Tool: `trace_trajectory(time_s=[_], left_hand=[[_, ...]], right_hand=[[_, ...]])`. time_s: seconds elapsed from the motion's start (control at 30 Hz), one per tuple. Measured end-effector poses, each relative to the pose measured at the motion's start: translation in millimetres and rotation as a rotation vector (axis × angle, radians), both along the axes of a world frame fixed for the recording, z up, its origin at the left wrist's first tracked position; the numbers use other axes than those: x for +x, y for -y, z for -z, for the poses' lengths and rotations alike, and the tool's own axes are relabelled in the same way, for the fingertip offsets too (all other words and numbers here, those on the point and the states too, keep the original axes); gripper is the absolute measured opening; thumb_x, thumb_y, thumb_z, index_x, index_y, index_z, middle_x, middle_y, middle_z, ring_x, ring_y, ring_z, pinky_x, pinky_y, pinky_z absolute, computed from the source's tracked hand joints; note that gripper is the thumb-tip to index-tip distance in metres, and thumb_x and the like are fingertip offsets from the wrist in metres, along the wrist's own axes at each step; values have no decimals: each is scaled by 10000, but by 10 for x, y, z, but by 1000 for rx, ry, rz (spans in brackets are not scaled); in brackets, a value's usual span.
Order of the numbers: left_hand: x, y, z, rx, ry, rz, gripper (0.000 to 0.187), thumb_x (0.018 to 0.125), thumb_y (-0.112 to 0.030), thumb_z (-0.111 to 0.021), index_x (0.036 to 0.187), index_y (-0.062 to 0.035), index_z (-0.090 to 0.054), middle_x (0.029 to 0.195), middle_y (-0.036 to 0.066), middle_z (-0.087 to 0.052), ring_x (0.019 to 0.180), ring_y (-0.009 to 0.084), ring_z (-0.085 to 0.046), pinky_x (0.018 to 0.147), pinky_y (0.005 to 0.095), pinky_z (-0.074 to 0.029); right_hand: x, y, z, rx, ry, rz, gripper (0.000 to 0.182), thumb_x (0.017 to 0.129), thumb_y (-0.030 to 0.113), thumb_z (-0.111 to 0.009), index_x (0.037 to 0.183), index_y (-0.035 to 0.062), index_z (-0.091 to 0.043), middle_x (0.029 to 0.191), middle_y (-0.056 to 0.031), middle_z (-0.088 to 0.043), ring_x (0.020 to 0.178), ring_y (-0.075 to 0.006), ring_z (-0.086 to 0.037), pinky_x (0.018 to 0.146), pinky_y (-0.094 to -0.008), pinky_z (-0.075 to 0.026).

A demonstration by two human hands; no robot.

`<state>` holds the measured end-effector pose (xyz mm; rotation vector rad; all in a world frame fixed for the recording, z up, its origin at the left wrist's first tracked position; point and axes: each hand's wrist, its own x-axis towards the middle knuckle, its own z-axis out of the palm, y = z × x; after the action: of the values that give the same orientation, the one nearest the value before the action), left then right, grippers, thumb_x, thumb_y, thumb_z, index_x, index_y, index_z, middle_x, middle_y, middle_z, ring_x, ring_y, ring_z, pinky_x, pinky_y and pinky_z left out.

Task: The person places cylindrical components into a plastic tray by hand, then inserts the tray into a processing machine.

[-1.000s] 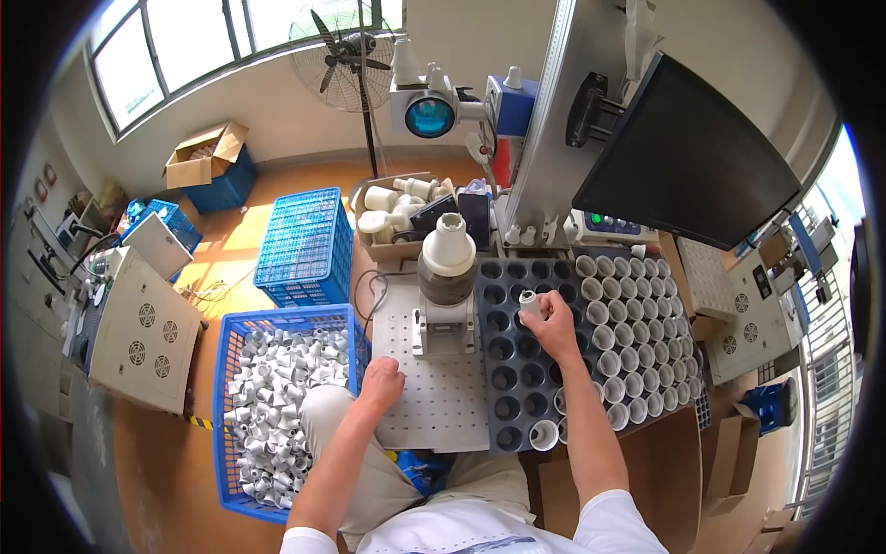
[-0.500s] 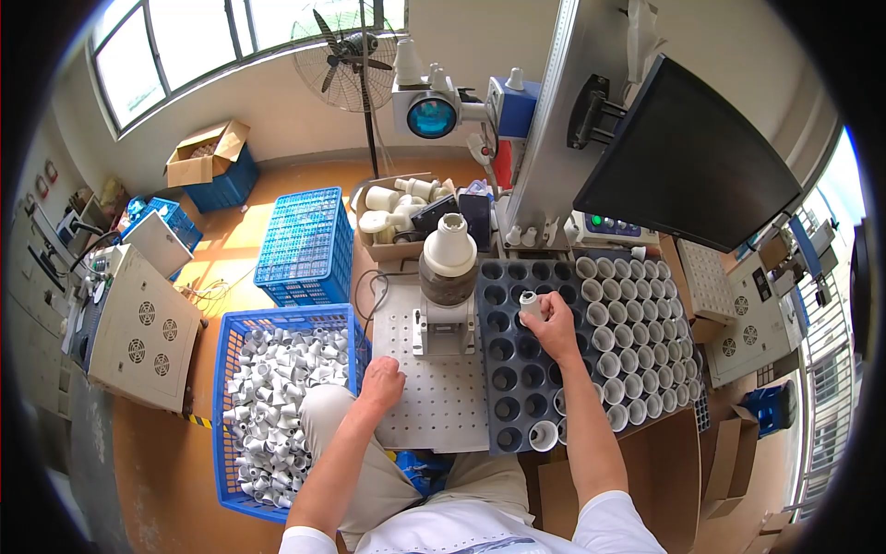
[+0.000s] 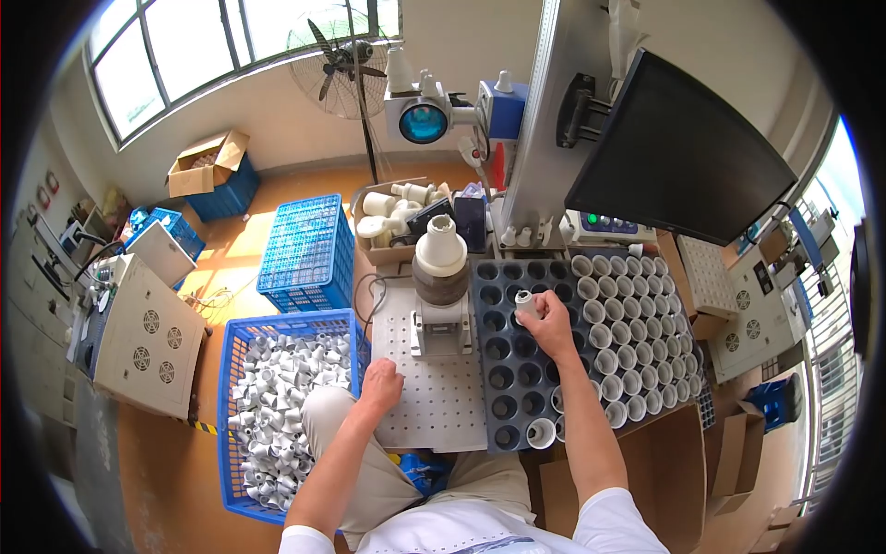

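Beige at far left, saw a vented cabinet. Found, farther back and a little to the right, an opened cardboard box set on a blue crate, then a taller blue lattice crate. Saw nearer an open blue basket heaped with small white fittings, tumbled at all angles. Held the left hand just right of the basket, at the left edge of a perforated plate, with fingers curled into a loose fist; could not tell whether touching the plate. Made out on the plate's far half a metal base bearing a brownish cylinder, topped by a white stepped cone, with a teal lens higher up behind. Noted along the plate's right side a dark tray of round sockets. Pinched in the right hand, between thumb and fingers, one white fitting, narrow end up, at the tray's left part; could not tell hovering over a socket from resting in one. Saw farther right white cups standing mouth up in close rows, with a tilted dark monitor beyond.
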<state>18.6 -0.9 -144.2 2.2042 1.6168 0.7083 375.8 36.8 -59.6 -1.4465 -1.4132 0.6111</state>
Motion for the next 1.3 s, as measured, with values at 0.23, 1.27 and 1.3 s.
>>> trace_trajectory(time_s=[0.23, 1.27, 1.3], left_hand=[[-154, -407, -282, -238, 636, -205, 157, 721, -53, -467, 620, 37, -546, 732, 200, -621, 744, 290, -601, 713, 409, -467], [-3424, 553, 364, 133, 256, -830, 218, 725, -52, -410, 615, 27, -580, 649, 135, -608, 670, 241, -586, 710, 357, -469], [-3511, 548, 465, 166, 229, -777, 216, 726, -42, -401, 627, 36, -577, 664, 129, -612, 671, 223, -582, 706, 344, -468]], right_hand=[[46, -9, -16, -22, 10, 33, 327, 724, 196, -785, 803, 30, -514, 732, -3, -487, 699, -130, -443, 665, -293, -424], [-498, 220, -1426, 147, 174, -240, 275, 843, 229, -722, 945, 9, -593, 984, -120, -673, 954, -258, -642, 862, -351, -476], [-251, 380, -1441, 36, 342, -237, 289, 821, 220, -724, 974, 13, -593, 974, -140, -668, 924, -275, -640, 841, -350, -482]])
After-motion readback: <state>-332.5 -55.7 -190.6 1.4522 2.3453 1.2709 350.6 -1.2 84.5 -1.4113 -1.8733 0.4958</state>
